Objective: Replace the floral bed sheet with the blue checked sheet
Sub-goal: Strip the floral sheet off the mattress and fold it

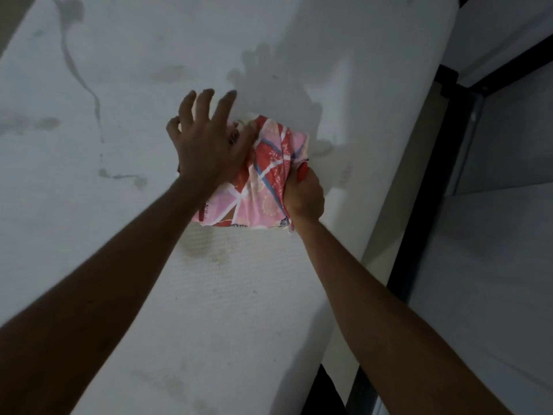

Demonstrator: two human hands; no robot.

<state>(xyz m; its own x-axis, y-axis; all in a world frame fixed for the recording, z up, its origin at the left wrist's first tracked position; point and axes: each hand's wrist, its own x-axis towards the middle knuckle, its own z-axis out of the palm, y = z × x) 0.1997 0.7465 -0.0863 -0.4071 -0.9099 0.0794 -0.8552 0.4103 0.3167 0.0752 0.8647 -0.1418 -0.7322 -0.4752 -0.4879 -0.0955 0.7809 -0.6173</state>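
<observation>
So the floral sheet (266,187) is already off and balled up over the bare mattress (119,85), right hand (305,199) gripping it, left hand (206,145) spread open on top, so next up is probably ditching it and grabbing the blue checked sheet (not in shot).

the sheet (263,181) lies bunched on the mattress (119,205), toward its right edge. the left hand (206,145) rests on the sheet's left part, fingers reaching past it over the mattress. the right hand (305,199) grips the sheet's right side. a frame (443,139) runs along the mattress's right, just beside it.
</observation>
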